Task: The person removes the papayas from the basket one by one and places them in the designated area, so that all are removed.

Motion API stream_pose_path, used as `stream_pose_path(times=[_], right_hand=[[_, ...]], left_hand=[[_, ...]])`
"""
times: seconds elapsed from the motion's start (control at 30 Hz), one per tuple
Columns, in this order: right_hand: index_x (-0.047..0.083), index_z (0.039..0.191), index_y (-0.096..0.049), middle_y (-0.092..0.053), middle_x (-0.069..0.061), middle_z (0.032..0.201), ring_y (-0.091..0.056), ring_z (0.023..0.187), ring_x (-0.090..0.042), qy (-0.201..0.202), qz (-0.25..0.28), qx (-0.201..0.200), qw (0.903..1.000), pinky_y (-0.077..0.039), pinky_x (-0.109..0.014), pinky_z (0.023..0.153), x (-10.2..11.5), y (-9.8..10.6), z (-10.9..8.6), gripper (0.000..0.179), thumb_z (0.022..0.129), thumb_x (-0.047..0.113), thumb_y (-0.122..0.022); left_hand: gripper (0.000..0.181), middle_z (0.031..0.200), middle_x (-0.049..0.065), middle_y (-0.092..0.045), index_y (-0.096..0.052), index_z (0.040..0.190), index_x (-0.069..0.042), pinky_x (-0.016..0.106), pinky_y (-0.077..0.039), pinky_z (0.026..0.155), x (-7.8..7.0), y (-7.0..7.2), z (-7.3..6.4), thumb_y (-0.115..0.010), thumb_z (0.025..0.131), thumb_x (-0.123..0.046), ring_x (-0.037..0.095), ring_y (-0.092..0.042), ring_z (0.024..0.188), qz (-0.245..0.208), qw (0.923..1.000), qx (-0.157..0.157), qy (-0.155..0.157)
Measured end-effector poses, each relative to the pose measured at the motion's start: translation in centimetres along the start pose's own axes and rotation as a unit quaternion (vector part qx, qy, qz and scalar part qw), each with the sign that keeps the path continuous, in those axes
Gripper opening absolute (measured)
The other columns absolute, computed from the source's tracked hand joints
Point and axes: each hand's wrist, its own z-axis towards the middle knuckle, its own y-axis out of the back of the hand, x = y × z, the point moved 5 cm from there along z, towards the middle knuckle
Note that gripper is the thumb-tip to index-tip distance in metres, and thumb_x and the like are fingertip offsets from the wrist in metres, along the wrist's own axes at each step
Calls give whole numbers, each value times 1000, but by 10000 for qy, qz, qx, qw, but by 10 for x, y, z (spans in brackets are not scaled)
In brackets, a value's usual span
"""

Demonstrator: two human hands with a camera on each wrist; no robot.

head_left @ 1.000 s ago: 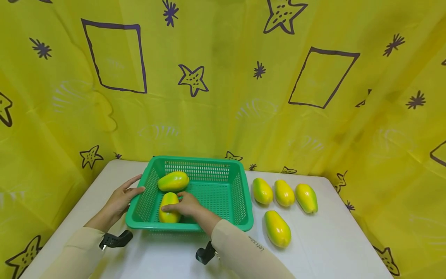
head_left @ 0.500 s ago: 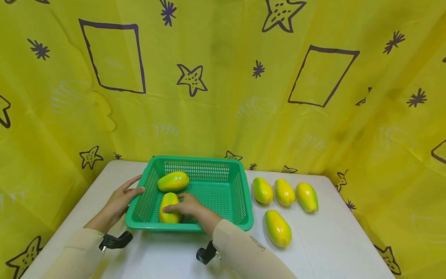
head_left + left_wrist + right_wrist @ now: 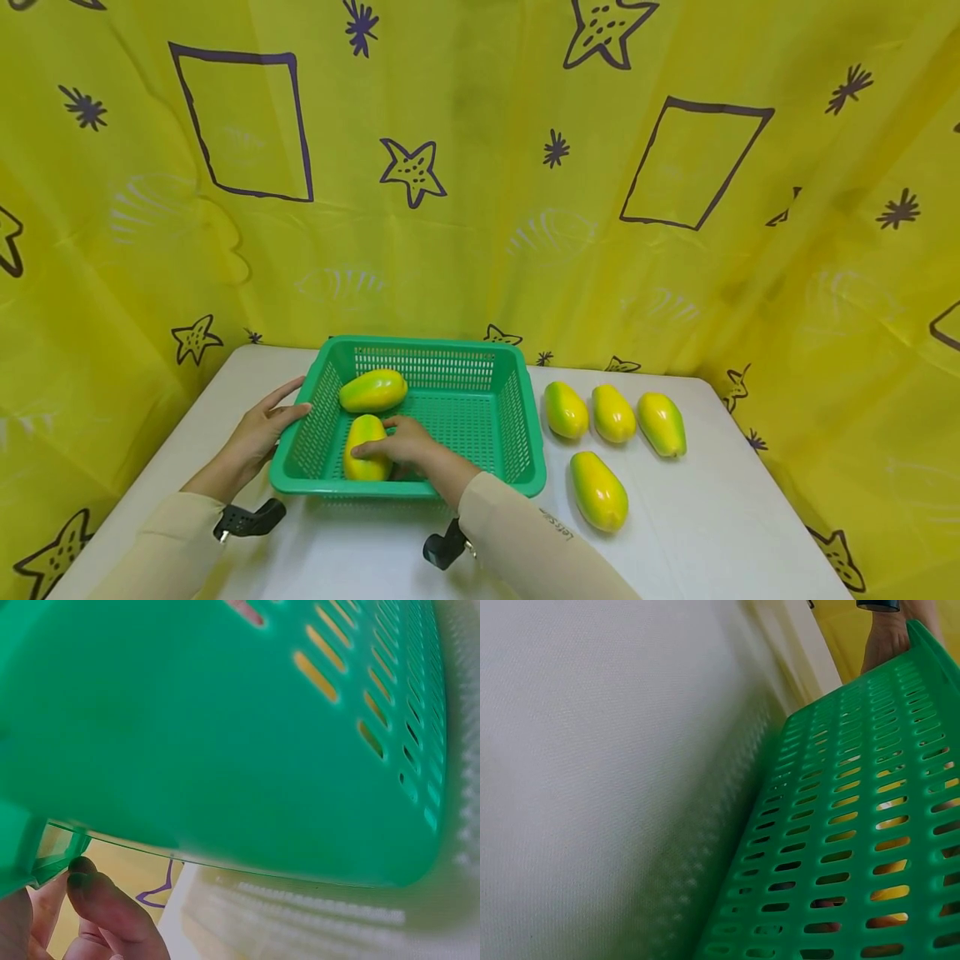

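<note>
A green plastic basket (image 3: 480, 487) with slotted walls stands on the table. My left hand (image 3: 253, 435) grips its left rim, thumb over the top; in the left wrist view the fingertips (image 3: 112, 911) curl under the rim's edge. Inside the basket, my right hand (image 3: 408, 443) holds a yellow-green papaya (image 3: 364, 465) at the front left, thumb on top and fingers at its far right side. Behind it lies a second papaya (image 3: 373, 390) on its side. In the right wrist view the basket's slotted front wall (image 3: 840, 825) hides most of that hand.
On the white table (image 3: 697, 533), right of the basket, three papayas lie in a row, the nearest to the basket being one papaya (image 3: 566, 411). Another papaya (image 3: 598, 492) lies in front of them. A yellow patterned curtain (image 3: 480, 250) hangs behind and around the table.
</note>
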Motion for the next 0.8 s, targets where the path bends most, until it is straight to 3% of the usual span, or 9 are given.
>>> stream_pose_path(times=[0.17,0.37,0.6,0.8], right_hand=[[-2,131,-55,-61,-14,113,-59,99,-25,55,-123,-40,9999,-54,-45,87,0,1,-1,65,78,23,-84],[-2,132,-52,-59,-15,114,-61,98,-27,-41,156,109,9998,-57,-48,79,-1,0,-2,65,79,19,-83],[-2,133,-50,-57,-17,116,-62,102,-32,-124,348,187,9991,-56,-52,80,-1,1,0,66,79,16,-82],[-3,134,-49,-56,-19,119,-60,106,-34,-233,499,187,9983,-55,-56,81,-4,2,3,67,78,15,-82]], left_hand=[[75,118,14,-61,-18,159,-16,32,-57,79,0,-1,-1,-58,99,-37,12,-65,89,35,10000,2,-6],[75,129,22,-56,-17,159,-17,32,-57,80,1,0,-1,-57,99,-39,12,-64,92,114,9999,4,-4],[77,118,13,-62,-19,159,-16,31,-57,78,-1,1,-2,-59,98,-39,11,-64,89,116,9999,0,2],[77,121,16,-60,-19,159,-16,31,-56,78,-1,1,-1,-59,98,-40,11,-64,90,210,9998,-6,30]])
